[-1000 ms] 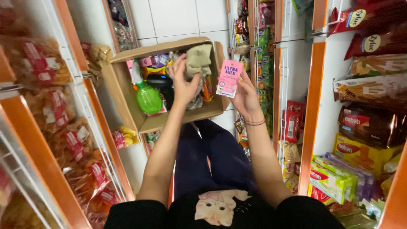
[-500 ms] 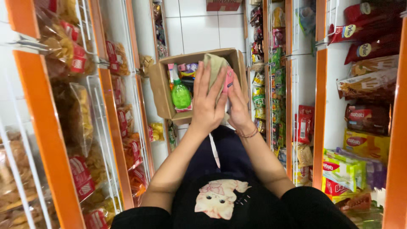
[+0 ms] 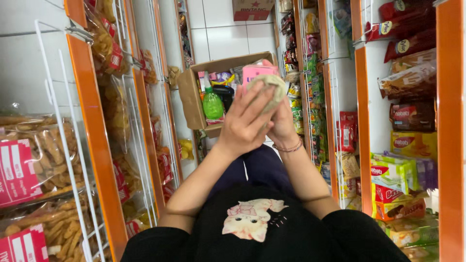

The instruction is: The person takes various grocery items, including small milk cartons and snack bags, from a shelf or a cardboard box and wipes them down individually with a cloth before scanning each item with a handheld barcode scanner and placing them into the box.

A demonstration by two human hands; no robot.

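Observation:
My left hand (image 3: 245, 121) is raised in front of me and grips a beige cloth (image 3: 273, 86), pressing it against a pink packet (image 3: 256, 72). My right hand (image 3: 284, 128), with a thin bracelet at the wrist, holds that packet from behind and is mostly hidden by the left hand. Both hands are together above my lap. Behind them an open cardboard box (image 3: 188, 94) stands on the floor, holding a green bottle (image 3: 212, 104) and several small packaged goods.
I sit in a narrow shop aisle. Orange-framed wire shelves (image 3: 99, 140) with bagged snacks stand on the left, and shelves (image 3: 363, 121) with biscuit and snack packs on the right. Another cardboard box (image 3: 252, 8) lies on the white tiled floor beyond.
My left hand took the beige cloth out of the box and brought it onto the pink packet. Both hands came closer to me and the view shifted right.

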